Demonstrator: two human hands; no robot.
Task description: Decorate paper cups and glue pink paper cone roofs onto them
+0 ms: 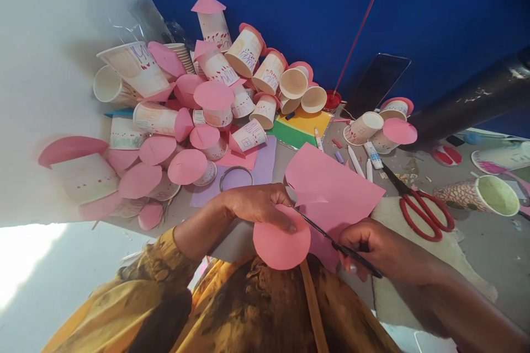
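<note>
My left hand (260, 207) pinches a round pink paper disc (281, 245) near its upper edge, thumb lying on top. In my right hand (362, 248) is a pair of dark-handled scissors (317, 227), its blades pointing up and left to the disc's upper right edge, close to my left fingers. Whether the blades are cutting into the paper I cannot tell. Beyond the hands lies a larger sheet of pink paper (331, 182) with a cut-in edge at its left side.
Many decorated paper cups (213, 66) with pink paper cone tops are heaped at the left and back. Red-handled scissors (426, 212) rest on a pale cloth (397, 265) at the right. A phone (379, 83) leans on the blue wall; markers (355, 161) and a glue tube (373, 155) lie nearby.
</note>
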